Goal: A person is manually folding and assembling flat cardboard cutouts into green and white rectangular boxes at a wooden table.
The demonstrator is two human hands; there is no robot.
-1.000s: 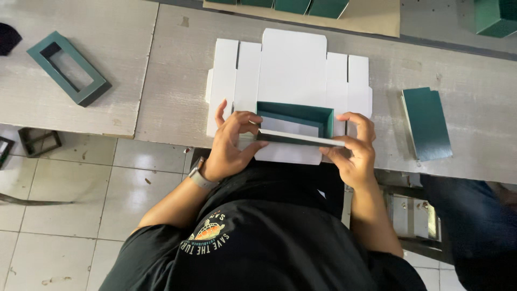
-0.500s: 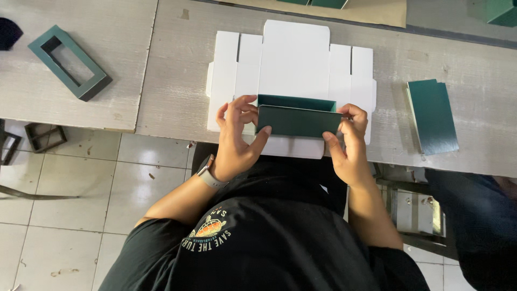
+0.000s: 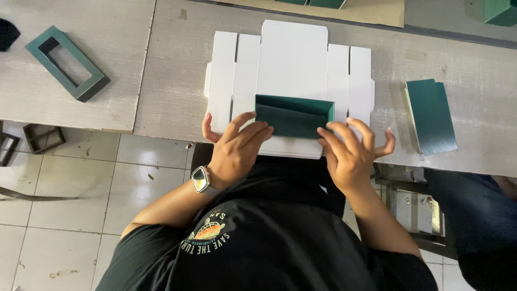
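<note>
The grey counter [image 3: 161, 81] fills the upper part of my view, with tiled floor below its near edge. On it, dead ahead at twelve o'clock, lies the flat white box blank [image 3: 293, 59], its cut flaps spread left and right. At the blank's near edge stands the dark green folded panel [image 3: 293, 116], raised into a shallow open trough facing me.

My left forearm comes up from seven o'clock, a watch [image 3: 200, 179] on the wrist. My left hand [image 3: 234, 153] rests palm down at the panel's left end; its fingers [image 3: 253, 132] are spread and bent, pressing on the green card's left corner, thumb out toward nine o'clock. My right forearm rises from five o'clock. My right hand [image 3: 350, 156] sits at the panel's right end, fingers curled onto the near right corner, thumb stuck out toward three o'clock. Neither hand is closed around anything; both press on the card.

At three o'clock lies a flat green card piece [image 3: 431, 116], well apart. At ten o'clock sits a green window frame [image 3: 86, 86].
</note>
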